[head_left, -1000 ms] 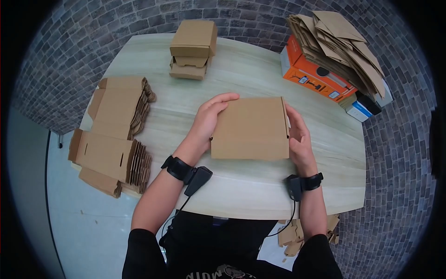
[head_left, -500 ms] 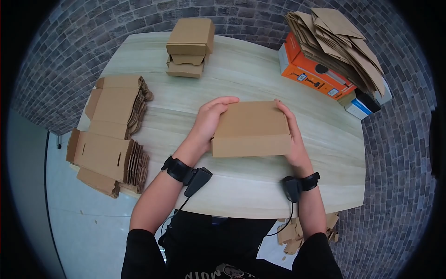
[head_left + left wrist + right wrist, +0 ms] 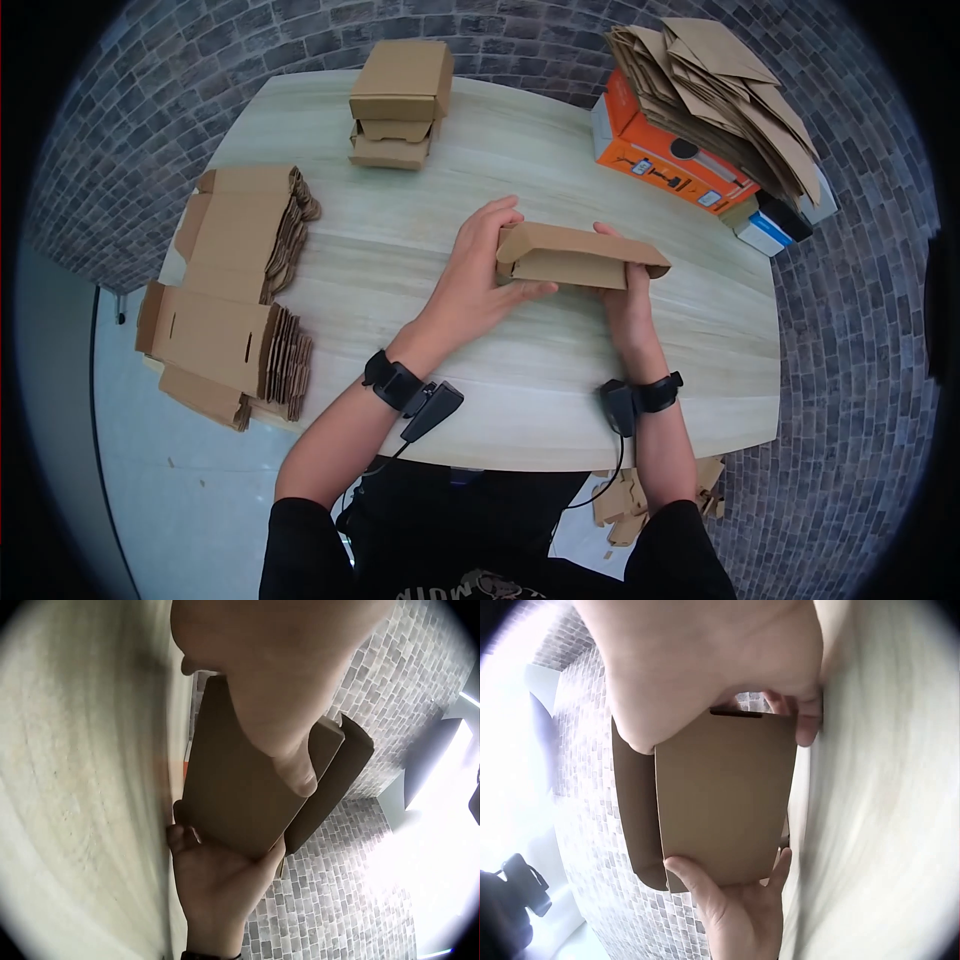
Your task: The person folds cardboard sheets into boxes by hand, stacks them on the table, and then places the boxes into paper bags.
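A brown cardboard box point(image 3: 570, 268) is tilted up over the table, its front flap point(image 3: 590, 242) lifted a little from the front wall. My left hand point(image 3: 470, 285) grips its left end, thumb on the front wall and fingers behind. At the right end my right hand point(image 3: 630, 310) holds it, thumb at the flap's edge. The left wrist view shows the box's broad side point(image 3: 240, 772) between both hands. In the right wrist view a dark slot lies near the right hand point(image 3: 712, 667), and the left hand point(image 3: 742, 915) holds the opposite end.
Flat cardboard blanks point(image 3: 215, 335) lie stacked on the table's left side. Folded boxes point(image 3: 400, 85) stand stacked at the back. An orange box point(image 3: 650, 150) with flattened cardboard point(image 3: 720, 90) on it stands back right, beside a small blue-white box point(image 3: 765, 235). Cardboard pieces point(image 3: 625, 505) lie below the front edge.
The box has tipped so that its front wall shows, and its flap has come away from that wall. My left thumb has moved onto the front; the right thumb is now at the flap.
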Motion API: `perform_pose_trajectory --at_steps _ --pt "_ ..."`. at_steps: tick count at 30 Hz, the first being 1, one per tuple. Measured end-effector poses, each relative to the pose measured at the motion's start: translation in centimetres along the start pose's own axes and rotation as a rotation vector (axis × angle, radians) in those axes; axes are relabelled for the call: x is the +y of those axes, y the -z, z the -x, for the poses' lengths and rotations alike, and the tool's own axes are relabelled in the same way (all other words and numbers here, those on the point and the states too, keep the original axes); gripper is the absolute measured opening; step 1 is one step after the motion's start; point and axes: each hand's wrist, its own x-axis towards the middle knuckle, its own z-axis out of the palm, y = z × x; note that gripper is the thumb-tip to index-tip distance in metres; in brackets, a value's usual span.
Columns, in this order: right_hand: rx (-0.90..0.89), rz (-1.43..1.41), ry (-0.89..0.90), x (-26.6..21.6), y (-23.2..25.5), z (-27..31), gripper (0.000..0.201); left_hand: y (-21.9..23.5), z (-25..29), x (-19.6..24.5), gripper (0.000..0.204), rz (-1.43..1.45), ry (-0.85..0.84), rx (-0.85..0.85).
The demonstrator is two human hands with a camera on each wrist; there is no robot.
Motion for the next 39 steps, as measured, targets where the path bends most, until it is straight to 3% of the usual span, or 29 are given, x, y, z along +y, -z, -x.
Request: perform_pose_trajectory --at_steps 2,8,11,20,30,39 --pt "0.035 0.203 0.160 0.4 0.1 -0.3 0.068 0.4 -0.1 0.2 0.083 0.061 0.139 -0.083" --pt "0.078 0.054 0.280 -1.1 -1.3 0.0 0.068 -0.3 0.0 0.4 0.078 0.123 0.058 -0.023" --pt "0.108 0.064 0.339 -1.7 -1.7 0.2 0.067 0.0 -0.1 0.8 0.083 0.088 0.097 -0.083" --pt "0.119 0.212 0.429 -1.9 -1.3 0.4 0.063 0.1 0.0 1.1 0.082 0.024 0.026 -0.022" --pt "0.065 0.211 0.414 -2.0 -0.8 0.1 0.066 -0.1 0.2 0.0 0.071 0.187 0.113 0.019" --pt "-0.027 0.042 0.332 -2.8 -1.4 0.4 0.090 0.8 -0.2 0.8 0.069 0.156 0.129 -0.028"
